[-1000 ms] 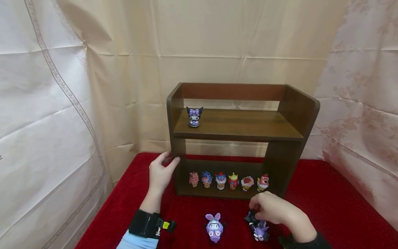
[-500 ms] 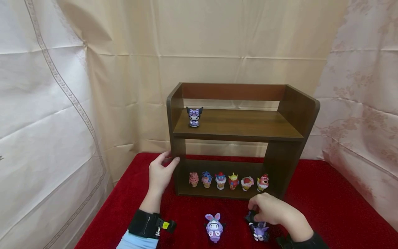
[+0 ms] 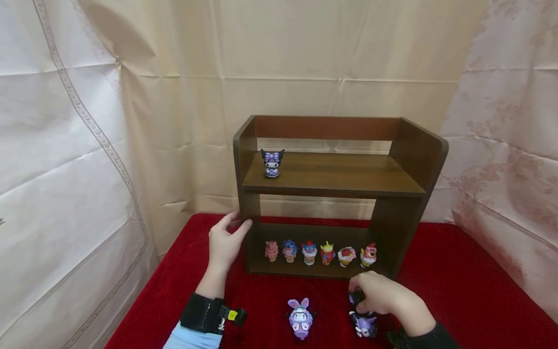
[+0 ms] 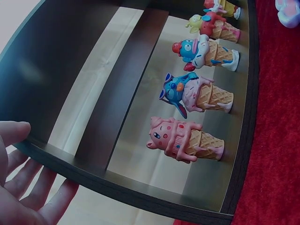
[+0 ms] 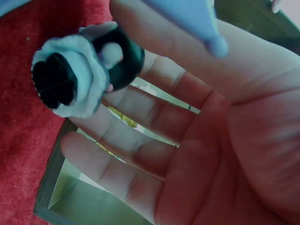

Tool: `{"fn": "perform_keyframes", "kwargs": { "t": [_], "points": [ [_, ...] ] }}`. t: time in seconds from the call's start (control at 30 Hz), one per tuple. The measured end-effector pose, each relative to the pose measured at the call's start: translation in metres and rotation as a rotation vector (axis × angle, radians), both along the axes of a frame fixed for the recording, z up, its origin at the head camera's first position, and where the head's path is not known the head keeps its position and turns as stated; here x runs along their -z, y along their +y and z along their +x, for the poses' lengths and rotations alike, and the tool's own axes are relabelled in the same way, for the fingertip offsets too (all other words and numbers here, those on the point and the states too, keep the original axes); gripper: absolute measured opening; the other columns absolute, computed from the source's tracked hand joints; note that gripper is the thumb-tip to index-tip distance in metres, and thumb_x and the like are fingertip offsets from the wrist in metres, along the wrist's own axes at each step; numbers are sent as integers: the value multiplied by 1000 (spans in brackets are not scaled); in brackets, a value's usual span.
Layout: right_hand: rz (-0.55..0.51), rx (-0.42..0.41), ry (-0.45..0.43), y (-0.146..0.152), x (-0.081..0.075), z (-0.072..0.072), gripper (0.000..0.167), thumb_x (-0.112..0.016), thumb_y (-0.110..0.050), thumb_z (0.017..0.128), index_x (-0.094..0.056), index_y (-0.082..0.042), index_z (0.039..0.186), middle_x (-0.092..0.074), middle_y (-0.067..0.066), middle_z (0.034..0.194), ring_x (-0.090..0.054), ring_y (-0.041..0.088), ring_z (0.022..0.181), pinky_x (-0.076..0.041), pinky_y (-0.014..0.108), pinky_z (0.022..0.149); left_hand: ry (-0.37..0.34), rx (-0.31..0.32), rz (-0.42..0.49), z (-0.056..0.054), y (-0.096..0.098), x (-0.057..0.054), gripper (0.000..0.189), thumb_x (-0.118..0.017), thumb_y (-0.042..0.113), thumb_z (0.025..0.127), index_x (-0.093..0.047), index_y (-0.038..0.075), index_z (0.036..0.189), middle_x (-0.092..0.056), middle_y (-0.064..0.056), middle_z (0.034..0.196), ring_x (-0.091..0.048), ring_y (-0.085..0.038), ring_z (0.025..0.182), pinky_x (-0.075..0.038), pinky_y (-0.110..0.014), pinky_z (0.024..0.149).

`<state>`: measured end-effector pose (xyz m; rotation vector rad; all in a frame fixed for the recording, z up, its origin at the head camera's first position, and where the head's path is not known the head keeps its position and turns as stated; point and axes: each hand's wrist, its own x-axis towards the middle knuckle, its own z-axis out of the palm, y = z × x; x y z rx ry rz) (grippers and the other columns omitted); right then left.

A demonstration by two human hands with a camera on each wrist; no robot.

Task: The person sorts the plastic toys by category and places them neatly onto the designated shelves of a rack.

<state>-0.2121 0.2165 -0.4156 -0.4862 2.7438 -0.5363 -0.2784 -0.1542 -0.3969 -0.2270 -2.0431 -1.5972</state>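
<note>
My left hand (image 3: pixel 224 245) grips the left side panel of a brown two-tier wooden shelf (image 3: pixel 335 186), its thumb at the front edge and its fingers along the outer face. In the right wrist view, my right hand (image 5: pixel 187 136) holds a small black figurine (image 5: pixel 119 58) with a white ruffled base between thumb and index finger. The head view shows this hand low, before the shelf's right end, mostly hiding the figurine. Just below it, a purple-and-black figurine (image 3: pixel 365 325) lies on the red cloth. A purple bunny-eared figurine (image 3: pixel 301 318) lies further left.
A black-eared figurine (image 3: pixel 272 164) stands at the left of the upper board. Several ice-cream-cone figurines (image 3: pixel 309 253) stand in a row on the lower board. Red cloth (image 3: pixel 462 291) covers the table, with pale curtains (image 3: pixel 170 145) behind and at both sides.
My right hand has turned the black figurine slightly, and it now shows apart from the one lying below it. My left hand and the shelf stay put.
</note>
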Motion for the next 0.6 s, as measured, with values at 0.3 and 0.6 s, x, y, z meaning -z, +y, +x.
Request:
{"fn": "perform_keyframes", "kwargs": {
  "t": [0.3, 0.6],
  "points": [
    [17, -29, 45, 2, 10, -4, 30, -88, -4, 73, -71, -13, 97, -65, -4, 89, -58, 17, 80, -53, 43, 70, 3, 11, 10, -1, 1, -1, 34, -77, 16, 92, -73, 8, 125, -72, -10, 120, -69, -33, 108, -57, -28, 77],
    [11, -55, 49, 2, 13, -5, 30, -86, -1, 75, -68, -16, 93, -61, -5, 83, -54, 15, 72, -49, 38, 63, 6, 14, 8, -1, 0, 0, 35, -77, 16, 92, -72, 7, 126, -72, -11, 120, -68, -35, 109, -59, -32, 79]
  ]
}}
